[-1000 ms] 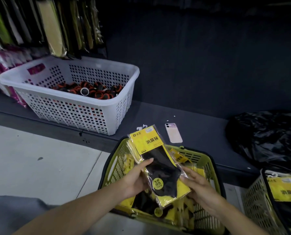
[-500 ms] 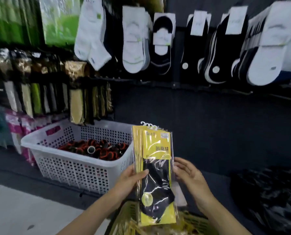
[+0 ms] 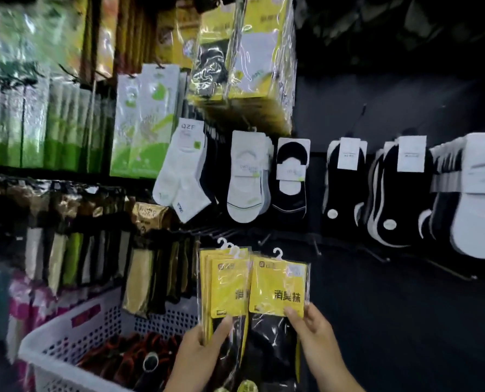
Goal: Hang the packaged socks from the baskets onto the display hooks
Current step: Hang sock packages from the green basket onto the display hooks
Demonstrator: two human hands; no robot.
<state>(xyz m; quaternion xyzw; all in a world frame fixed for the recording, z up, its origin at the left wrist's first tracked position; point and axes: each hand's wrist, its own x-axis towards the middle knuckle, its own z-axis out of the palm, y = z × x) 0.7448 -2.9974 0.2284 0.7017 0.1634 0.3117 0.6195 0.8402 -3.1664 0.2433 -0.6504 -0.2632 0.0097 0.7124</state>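
Fingers (image 3: 221, 331) of our left hand (image 3: 196, 355) curl round a fanned stack of sock packs (image 3: 221, 290), thumb laid across the front, while our right hand (image 3: 320, 335) pinches a single sock pack (image 3: 278, 290) by its lower card. Both are held low and centre before the display wall. Around them, left to right: green packets (image 3: 23, 123) on the upper rack, a white basket (image 3: 60, 335) of dark rolled goods behind our left hand, white ankle socks (image 3: 184, 176) and black no-show socks (image 3: 345, 188) hanging above, and bare display hooks (image 3: 381, 257) jutting from the dark panel at right. The stack and the single pack stand upright, long axis vertical, white hanger hooks (image 3: 277, 253) on top, yellow printed faces toward us. The single pack's left edge overlaps the stack.
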